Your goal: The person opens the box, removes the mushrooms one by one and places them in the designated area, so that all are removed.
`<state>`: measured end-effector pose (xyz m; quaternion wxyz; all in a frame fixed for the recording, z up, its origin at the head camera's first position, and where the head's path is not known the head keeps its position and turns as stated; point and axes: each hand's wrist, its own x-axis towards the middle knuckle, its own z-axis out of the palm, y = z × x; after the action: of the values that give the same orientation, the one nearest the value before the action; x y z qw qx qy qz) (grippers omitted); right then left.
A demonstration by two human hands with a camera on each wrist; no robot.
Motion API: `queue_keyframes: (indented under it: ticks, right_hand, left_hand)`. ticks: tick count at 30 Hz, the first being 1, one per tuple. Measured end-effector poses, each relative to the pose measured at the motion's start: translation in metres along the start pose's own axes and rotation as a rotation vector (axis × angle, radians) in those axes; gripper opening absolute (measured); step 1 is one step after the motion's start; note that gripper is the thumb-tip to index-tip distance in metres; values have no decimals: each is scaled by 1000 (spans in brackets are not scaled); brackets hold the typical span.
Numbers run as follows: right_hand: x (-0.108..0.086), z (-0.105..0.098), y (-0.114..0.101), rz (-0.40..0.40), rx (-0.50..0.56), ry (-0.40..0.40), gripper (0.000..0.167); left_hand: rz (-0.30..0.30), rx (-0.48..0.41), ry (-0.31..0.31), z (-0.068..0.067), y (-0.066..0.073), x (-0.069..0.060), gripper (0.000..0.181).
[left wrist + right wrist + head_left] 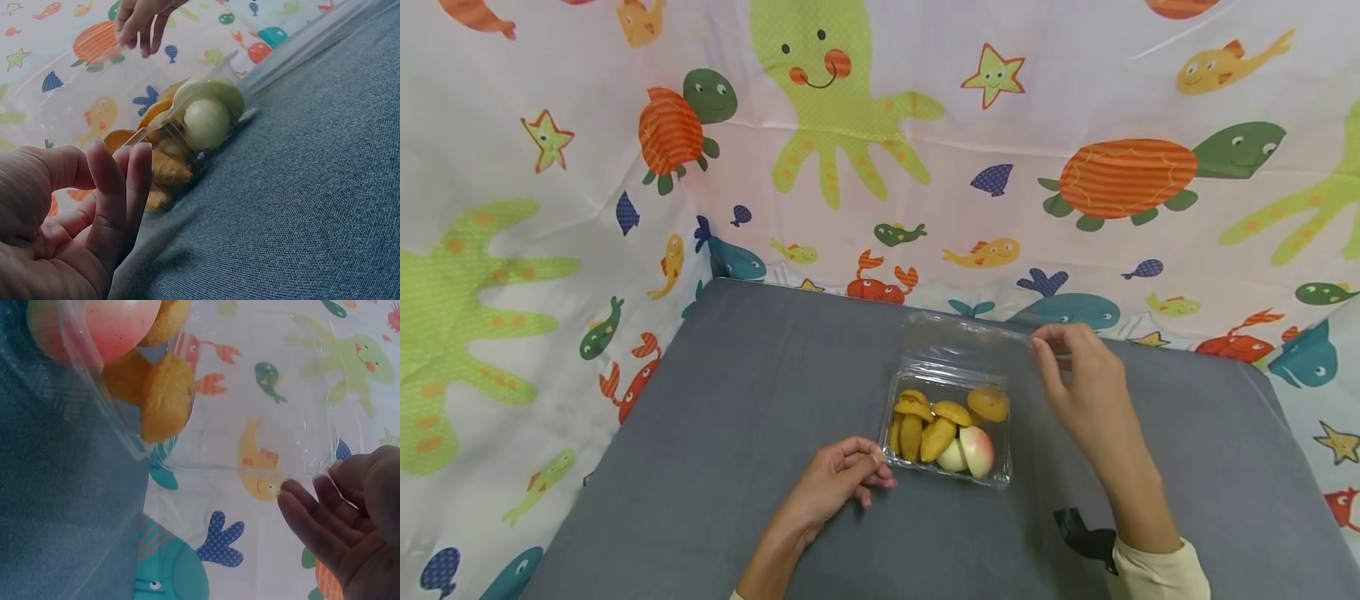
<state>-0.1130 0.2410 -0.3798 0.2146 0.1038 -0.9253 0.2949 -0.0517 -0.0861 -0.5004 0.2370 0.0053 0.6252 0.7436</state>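
A clear plastic box (1002,481) with its hinged lid (955,337) raised stands on the grey table. Inside lie several yellow-brown mushroom-shaped pieces (911,437), a round brownish piece (988,404) and pale pieces, one of them with a red blush (977,452). The right hand (1086,387) pinches the lid's right corner between thumb and fingers; the right wrist view shows this hand (350,512) at the lid corner. At the box's front left corner, the left hand (846,479) has thumb and forefinger together on the rim; its fingers (109,194) partly cover the box in the left wrist view.
The grey table (737,400) stretches around the box. Behind it and at the left hangs a white curtain (925,150) printed with sea animals. A dark strap-like piece (1084,537) shows beside the right sleeve (1161,571).
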Motion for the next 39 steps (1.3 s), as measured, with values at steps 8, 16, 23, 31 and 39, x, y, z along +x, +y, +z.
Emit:
queue_keyframes:
  ticks: [8, 16, 23, 31, 39]
  right_hand:
    - [10, 6, 3, 38, 17, 5, 16]
    - [17, 8, 9, 70, 24, 3, 18]
    - [22, 11, 13, 79, 53, -1, 20]
    - [24, 14, 18, 82, 61, -21, 21]
    - [25, 16, 23, 100, 69, -44, 26]
  left_hand:
    - [9, -5, -8, 2, 1, -1, 17]
    - [8, 6, -21, 2, 2, 0, 22]
    - [6, 12, -14, 2, 2, 1, 21]
    - [0, 19, -9, 3, 5, 1, 16]
    - [2, 25, -4, 3, 5, 1, 17]
